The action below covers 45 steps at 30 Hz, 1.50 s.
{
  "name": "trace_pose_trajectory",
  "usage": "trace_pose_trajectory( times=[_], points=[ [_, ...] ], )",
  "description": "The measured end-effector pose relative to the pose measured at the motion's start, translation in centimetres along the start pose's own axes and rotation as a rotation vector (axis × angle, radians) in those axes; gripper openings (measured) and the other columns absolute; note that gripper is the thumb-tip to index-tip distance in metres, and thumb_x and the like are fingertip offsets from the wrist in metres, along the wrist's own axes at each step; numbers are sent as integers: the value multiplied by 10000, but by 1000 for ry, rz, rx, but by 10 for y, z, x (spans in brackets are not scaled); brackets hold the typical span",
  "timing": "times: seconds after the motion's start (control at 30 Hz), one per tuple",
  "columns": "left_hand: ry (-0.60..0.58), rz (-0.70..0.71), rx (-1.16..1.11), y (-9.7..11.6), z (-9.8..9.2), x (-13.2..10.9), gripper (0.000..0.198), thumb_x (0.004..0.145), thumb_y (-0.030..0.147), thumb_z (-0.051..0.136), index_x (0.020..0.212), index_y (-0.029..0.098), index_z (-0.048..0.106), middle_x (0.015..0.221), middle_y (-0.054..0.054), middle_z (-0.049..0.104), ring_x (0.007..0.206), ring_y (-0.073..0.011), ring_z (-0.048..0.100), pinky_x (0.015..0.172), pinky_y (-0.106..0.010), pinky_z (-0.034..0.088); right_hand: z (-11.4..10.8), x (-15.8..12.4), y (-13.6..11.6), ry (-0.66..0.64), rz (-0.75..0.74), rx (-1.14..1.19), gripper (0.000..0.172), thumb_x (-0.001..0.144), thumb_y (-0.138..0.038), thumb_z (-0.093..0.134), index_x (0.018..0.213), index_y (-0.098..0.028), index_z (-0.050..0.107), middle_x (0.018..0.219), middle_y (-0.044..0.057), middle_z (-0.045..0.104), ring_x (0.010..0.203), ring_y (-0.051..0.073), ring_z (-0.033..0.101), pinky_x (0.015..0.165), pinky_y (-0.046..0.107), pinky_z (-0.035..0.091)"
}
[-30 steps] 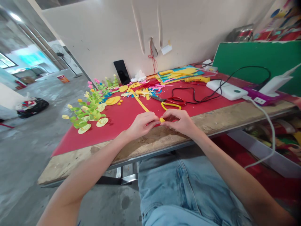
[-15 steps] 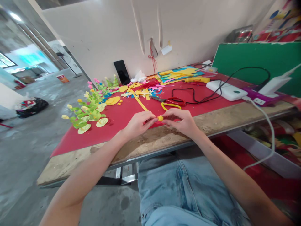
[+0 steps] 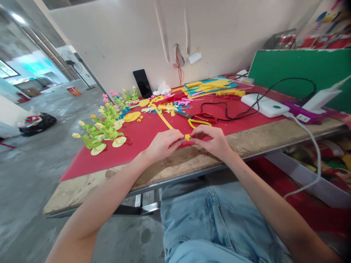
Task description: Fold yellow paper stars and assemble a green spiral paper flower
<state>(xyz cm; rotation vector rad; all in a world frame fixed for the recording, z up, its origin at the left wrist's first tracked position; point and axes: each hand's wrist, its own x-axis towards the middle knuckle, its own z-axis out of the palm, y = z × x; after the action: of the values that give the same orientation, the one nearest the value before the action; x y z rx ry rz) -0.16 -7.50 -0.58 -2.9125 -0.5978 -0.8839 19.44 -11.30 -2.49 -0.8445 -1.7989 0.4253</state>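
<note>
Yellow paper star [image 3: 187, 137]: between the two hands at fingertip level, over the near side of the table, small, points visible
Left hand [image 3: 164, 144]: thumb and index narrow, pinching the star at its left side, other fingers curled in
Right hand [image 3: 213, 141]: thumb and index narrow, pinching the star at its right side, wrist angled in from the right
Yellow paper strip [image 3: 165, 119]: flat on the red cover [image 3: 137, 146], runs from the scraps toward the left hand, near end hidden behind it
Scissors [image 3: 201, 120]: just past the right hand, one red handle loop, one yellow, blades toward the scraps
Paper scraps [image 3: 167, 106]: loose pile, yellow, blue, pink, past the hands
Small yellow pieces [image 3: 140, 118]: beside the yellow discs [image 3: 131, 117], too small to make out their shape
Paper flowers [image 3: 102, 128]: clustered at left, green leaves, yellow and pink tops, front ones on pale round bases
Phone [image 3: 142, 84]: leaning on the wall behind the scraps, screen dark
Colored paper sheets [image 3: 205, 87]: stacked at the back, yellow over blue
White box [image 3: 264, 105]: at right, black cable [image 3: 290, 77] draped across it
</note>
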Motion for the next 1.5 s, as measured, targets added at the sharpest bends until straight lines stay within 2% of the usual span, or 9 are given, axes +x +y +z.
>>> trace_pose_trajectory(
  times=[0.17, 0.4, 0.67, 0.97, 1.1, 1.2, 1.4, 1.5],
  points=[
    [-23, 30, -37, 0, -2, -1, 172, 869, 257, 417, 869, 158, 558, 813, -53, 622, 751, -117, 566, 661, -203, 432, -1, 2, -2, -53, 25, 48, 244, 721, -309, 627, 912, -160, 592, 817, 35, 602, 625, 90, 568, 569, 208, 484],
    [-24, 19, -26, 1, -3, 1, 148, 856, 277, 447, 885, 161, 535, 803, -39, 610, 722, -112, 561, 616, -192, 416, -1, 0, 0, -76, -12, 36, 178, 742, -306, 607, 847, -161, 605, 788, 36, 601, 624, 99, 562, 588, 223, 483],
    [-59, 36, -79, -2, -1, 0, 135, 859, 259, 450, 871, 167, 548, 797, -31, 608, 728, -108, 559, 636, -182, 412, -2, 1, 0, -122, -39, 40, 146, 752, -273, 600, 842, -159, 589, 784, 25, 590, 633, 89, 549, 600, 212, 465],
    [57, 76, -95, 6, -1, 3, 100, 829, 190, 490, 788, 149, 572, 676, -20, 589, 612, -95, 517, 566, -182, 385, -1, 1, 0, -147, 2, 83, 132, 749, -252, 605, 826, -148, 577, 773, 12, 570, 623, 71, 544, 585, 184, 452],
    [69, 67, -102, 10, -2, 4, 110, 821, 164, 485, 754, 142, 569, 626, -10, 568, 567, -87, 491, 533, -179, 370, -1, 1, 2, -144, -6, 69, 136, 750, -262, 603, 814, -146, 575, 756, 14, 573, 617, 74, 541, 578, 185, 454],
    [79, 57, -122, 7, 0, 3, 96, 825, 180, 491, 776, 148, 567, 657, -13, 581, 598, -87, 512, 561, -173, 391, 0, 0, 2, -110, -13, 59, 153, 741, -279, 613, 812, -147, 584, 752, 20, 585, 622, 82, 553, 568, 189, 462],
    [76, -34, -149, 4, 2, 1, 97, 838, 224, 488, 822, 153, 553, 730, -17, 608, 659, -84, 551, 630, -170, 421, 2, 0, 1, 79, -70, -39, 153, 711, -278, 646, 781, -148, 601, 743, 27, 607, 595, 85, 555, 555, 197, 472],
    [53, -13, -114, 6, 3, 1, 107, 838, 240, 487, 853, 154, 550, 751, -20, 613, 679, -88, 556, 637, -172, 421, 2, 0, 0, 86, -90, -54, 149, 720, -272, 636, 799, -149, 608, 750, 31, 611, 595, 86, 559, 550, 199, 474]
  ],
)
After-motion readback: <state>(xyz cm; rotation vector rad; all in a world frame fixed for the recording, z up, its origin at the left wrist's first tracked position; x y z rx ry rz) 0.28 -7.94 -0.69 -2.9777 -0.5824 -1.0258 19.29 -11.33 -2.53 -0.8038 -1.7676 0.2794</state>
